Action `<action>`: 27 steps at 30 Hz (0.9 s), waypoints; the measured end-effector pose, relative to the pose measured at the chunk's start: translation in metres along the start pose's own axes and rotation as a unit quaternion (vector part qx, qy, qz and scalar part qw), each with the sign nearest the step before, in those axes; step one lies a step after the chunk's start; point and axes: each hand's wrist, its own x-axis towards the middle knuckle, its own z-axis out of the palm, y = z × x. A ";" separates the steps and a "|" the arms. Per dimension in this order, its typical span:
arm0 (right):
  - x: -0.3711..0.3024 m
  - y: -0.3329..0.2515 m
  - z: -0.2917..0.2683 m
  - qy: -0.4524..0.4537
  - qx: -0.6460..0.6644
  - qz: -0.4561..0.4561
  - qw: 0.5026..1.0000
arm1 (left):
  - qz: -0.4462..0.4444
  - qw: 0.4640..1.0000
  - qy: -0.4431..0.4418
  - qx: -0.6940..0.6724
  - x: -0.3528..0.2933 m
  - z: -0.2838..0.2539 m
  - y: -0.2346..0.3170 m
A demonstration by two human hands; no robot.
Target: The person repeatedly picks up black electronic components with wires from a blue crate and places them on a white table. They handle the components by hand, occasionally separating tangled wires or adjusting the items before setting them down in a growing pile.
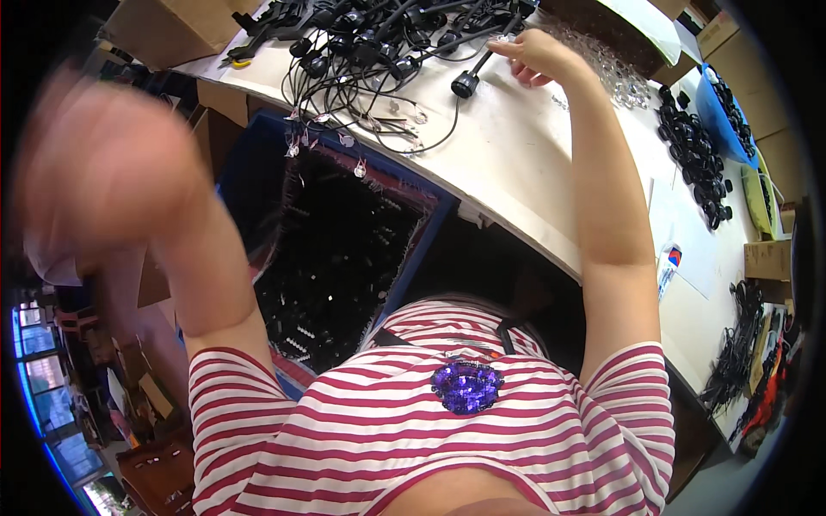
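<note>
My right hand (542,58) reaches over the far part of the white table (525,163). Its thumb and forefinger close on a small clear piece (504,39), beside the upper end of a black rod. That rod runs down to a round black cap (465,83) with a thin cable. Left of it lies a tangle of black cables and black sockets (361,43), and thin wires with small clear ends hang over the table edge. My left hand (112,163) is raised at the far left, away from the table, smeared by motion; its fingers cannot be made out.
Clear small parts (624,77) are heaped beyond my right arm. Black rings (693,155), a blue basin (727,116) and a tube (668,267) are on the right. A blue-edged bin (331,249) with dark contents stands below the table edge. A cardboard box (176,30) sits back left.
</note>
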 end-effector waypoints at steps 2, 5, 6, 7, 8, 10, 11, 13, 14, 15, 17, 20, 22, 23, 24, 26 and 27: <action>0.012 0.006 0.011 -0.006 0.116 -0.025 0.993 | -0.185 0.982 0.020 0.040 -0.034 0.039 -0.031; 0.012 0.011 0.007 -0.046 0.270 0.033 0.961 | -0.344 0.932 -0.076 -0.082 -0.045 0.092 -0.048; 0.024 0.013 0.009 -0.074 0.307 0.038 0.948 | -0.363 0.914 -0.053 -0.174 -0.071 0.103 -0.080; 0.019 0.008 0.013 -0.051 0.366 0.005 0.929 | -0.388 0.904 -0.083 -0.159 -0.089 0.114 -0.095; 0.015 -0.003 0.020 -0.037 0.423 -0.031 0.905 | -0.379 0.912 -0.126 -0.093 -0.095 0.116 -0.101; 0.019 -0.003 0.022 -0.057 0.497 -0.003 0.866 | -0.380 0.905 -0.168 -0.089 -0.109 0.134 -0.113; 0.018 -0.004 0.020 -0.024 0.442 -0.026 0.896 | -0.386 0.896 -0.200 -0.094 -0.112 0.141 -0.117; 0.012 -0.006 0.019 0.013 0.355 -0.045 0.934 | -0.404 0.864 -0.287 -0.083 -0.115 0.157 -0.103; 0.009 -0.009 0.014 0.019 0.324 -0.051 0.944 | -0.410 0.845 -0.338 -0.063 -0.114 0.163 -0.096; 0.003 -0.014 0.010 0.018 0.326 -0.067 0.943 | -0.426 0.815 -0.387 -0.071 -0.117 0.167 -0.089; 0.000 -0.019 0.008 0.031 0.368 -0.111 0.923 | -0.396 0.796 -0.455 -0.043 -0.119 0.173 -0.077; -0.011 -0.031 0.003 0.033 0.444 -0.174 0.878 | -0.365 0.791 -0.491 -0.008 -0.127 0.176 -0.076; -0.016 -0.036 -0.002 0.022 0.468 -0.214 0.857 | -0.377 0.804 -0.458 -0.042 -0.134 0.177 -0.083; -0.013 -0.035 -0.001 0.041 0.454 -0.223 0.862 | -0.357 0.830 -0.428 -0.023 -0.136 0.175 -0.087; -0.014 -0.038 -0.003 0.061 0.439 -0.233 0.866 | -0.335 0.856 -0.395 -0.005 -0.134 0.173 -0.090; -0.020 -0.045 -0.005 0.077 0.432 -0.239 0.866 | -0.391 0.853 -0.346 -0.002 -0.129 0.167 -0.102; -0.023 -0.045 -0.006 0.089 0.429 -0.238 0.867 | -0.439 0.845 -0.304 -0.015 -0.108 0.165 -0.085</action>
